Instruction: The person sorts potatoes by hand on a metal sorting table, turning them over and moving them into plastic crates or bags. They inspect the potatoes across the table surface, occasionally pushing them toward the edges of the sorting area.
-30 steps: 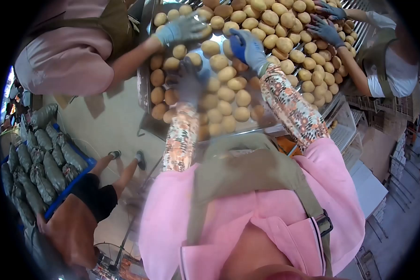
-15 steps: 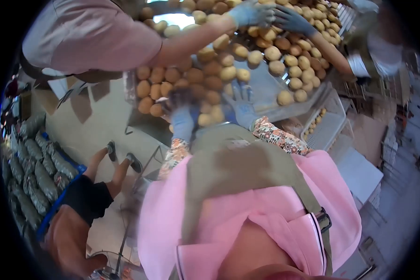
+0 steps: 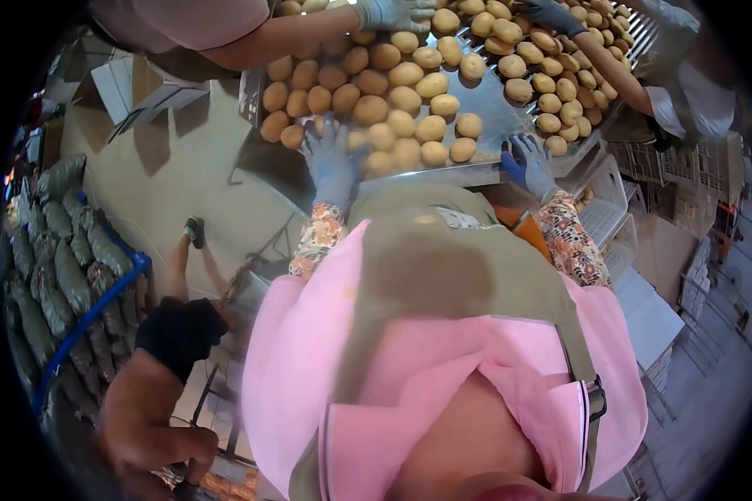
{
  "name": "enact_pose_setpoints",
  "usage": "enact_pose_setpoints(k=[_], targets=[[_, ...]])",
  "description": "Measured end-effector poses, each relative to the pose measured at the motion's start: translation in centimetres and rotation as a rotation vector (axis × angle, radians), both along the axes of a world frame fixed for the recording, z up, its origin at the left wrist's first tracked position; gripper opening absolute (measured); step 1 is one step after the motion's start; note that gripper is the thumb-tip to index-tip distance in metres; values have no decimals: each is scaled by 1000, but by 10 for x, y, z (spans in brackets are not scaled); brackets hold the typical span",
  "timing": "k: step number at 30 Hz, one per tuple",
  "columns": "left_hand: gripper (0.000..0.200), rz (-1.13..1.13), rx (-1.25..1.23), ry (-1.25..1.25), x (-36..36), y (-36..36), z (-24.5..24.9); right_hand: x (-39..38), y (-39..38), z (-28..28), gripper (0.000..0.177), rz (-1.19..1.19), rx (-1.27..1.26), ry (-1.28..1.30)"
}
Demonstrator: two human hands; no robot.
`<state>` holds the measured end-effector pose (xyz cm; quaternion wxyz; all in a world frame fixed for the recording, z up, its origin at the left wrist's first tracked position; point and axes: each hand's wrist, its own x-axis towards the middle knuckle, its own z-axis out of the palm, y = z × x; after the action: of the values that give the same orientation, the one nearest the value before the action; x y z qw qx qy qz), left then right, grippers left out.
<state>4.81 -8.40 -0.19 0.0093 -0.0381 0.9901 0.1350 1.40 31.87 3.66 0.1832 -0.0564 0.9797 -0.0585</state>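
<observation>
Many yellow-brown potatoes (image 3: 405, 98) lie on a metal table (image 3: 485, 113) in front of me. My left hand (image 3: 330, 159), in a grey-blue glove, is at the near edge with its fingers spread, against the nearest potatoes on the left. Nothing shows in its grasp. My right hand (image 3: 529, 163), gloved alike, rests on the near rim at the right, fingers apart, just left of a potato (image 3: 555, 146). A bare strip of metal lies between the two groups of potatoes.
Gloved hands of other people, one (image 3: 395, 14) at the far left and one (image 3: 550, 15) at the far right, reach over the potatoes. A white crate (image 3: 606, 196) stands below the table at right. Filled sacks (image 3: 54, 250) and another person (image 3: 163, 376) are at left.
My right hand has moved right along the near edge, away from my left hand. Potatoes now lie along the near edge between them. The other people's hands have drawn apart.
</observation>
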Motion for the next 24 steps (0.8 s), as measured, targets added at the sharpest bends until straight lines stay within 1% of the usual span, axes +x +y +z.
enact_pose_setpoints(k=[1, 3, 4, 5, 7, 8, 9, 11, 12, 14, 15, 17, 18, 19, 20, 21, 22, 23, 24], targets=[[56, 11, -7, -1, -1, 3, 8, 0, -9, 2, 56, 11, -7, -1], [62, 49, -33, -95, -5, 7, 23, 1, -27, 5, 56, 32, -18, -86], [66, 56, -92, -152, -7, 9, 32, -3, -27, -7, 58, 33, -260, -146], [66, 61, -97, -154, -6, 6, 24, 0, -30, -11, 58, 37, -265, -149], [62, 176, -62, 22, -2, -1, 1, 4, -55, 5, 59, 85, -208, -218], [59, 156, -105, 60, 2, -6, -6, 6, -55, -5, 62, 141, -176, -113], [59, 158, -109, 56, 5, -9, -4, 4, -56, -7, 62, 144, -179, -117], [55, 124, -123, -68, 10, -14, -1, -3, -61, -14, 70, -42, -442, -234], [50, 174, -23, 1, 14, -17, -8, -6, -62, -25, 70, -45, -446, -239], [49, 174, -72, 6, 26, -25, -20, -7, -62, -50, 78, -214, -718, -408], [48, 176, -119, 18, 30, -29, -20, -9, -67, -48, 78, -218, -721, -409], [44, 187, -106, -30, 42, -36, -20, -13, -90, -38, 85, -459, -907, -605], [42, 283, 89, 40, 52, -42, -33, -9, -97, -56, 91, -330, -918, -454], [41, 380, 285, 110, 60, -48, -40, -7, -108, -51, 91, -335, -923, -454], [41, 384, 224, 121, 68, -55, -48, -5, -118, -46, 92, -322, -841, -517], [41, 386, 216, 118, 66, -54, -42, -3, -130, -36, 93, -306, -758, -584], [42, 386, 125, 139, 62, -51, -32, -3, -139, -28, 94, -287, -674, -650], [43, 385, 35, 161, 56, -47, -22, -7, -145, -20, 94, -281, -678, -657], [46, 372, 17, 173, 49, -46, -23, -11, -148, -13, 93, -173, -617, -661]])
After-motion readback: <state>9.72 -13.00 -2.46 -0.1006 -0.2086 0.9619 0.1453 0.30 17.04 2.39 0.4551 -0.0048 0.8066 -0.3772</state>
